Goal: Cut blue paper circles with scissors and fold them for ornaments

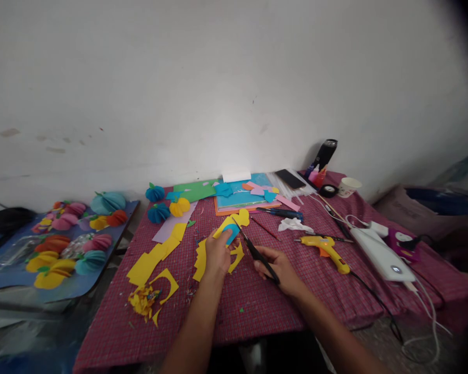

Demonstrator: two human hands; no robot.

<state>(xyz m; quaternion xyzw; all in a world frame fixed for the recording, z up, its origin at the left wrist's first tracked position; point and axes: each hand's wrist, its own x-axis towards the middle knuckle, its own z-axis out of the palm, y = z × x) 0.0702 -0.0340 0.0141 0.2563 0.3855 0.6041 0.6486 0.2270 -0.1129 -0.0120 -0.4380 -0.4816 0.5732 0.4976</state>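
Note:
My left hand (217, 253) is closed on a yellow paper strip (220, 227), with a rounded blue paper piece (231, 234) lying against it under the thumb. My right hand (278, 269) grips black scissors (256, 251), whose blades reach to the edge of the yellow paper beside the blue piece. Cut yellow paper (200, 259) lies just under and left of my left hand. A curved yellow offcut (236, 258) sits between the two hands. Whether the blades are closed is too small to tell.
Yellow scraps (143, 301) lie front left. Paper pumpkins (158, 213) stand at the back left; more fill the blue side table (120, 228). To the right are a yellow glue gun (327, 249), white power bank (382, 254), cables, paper cup (349, 186) and black bottle (325, 153).

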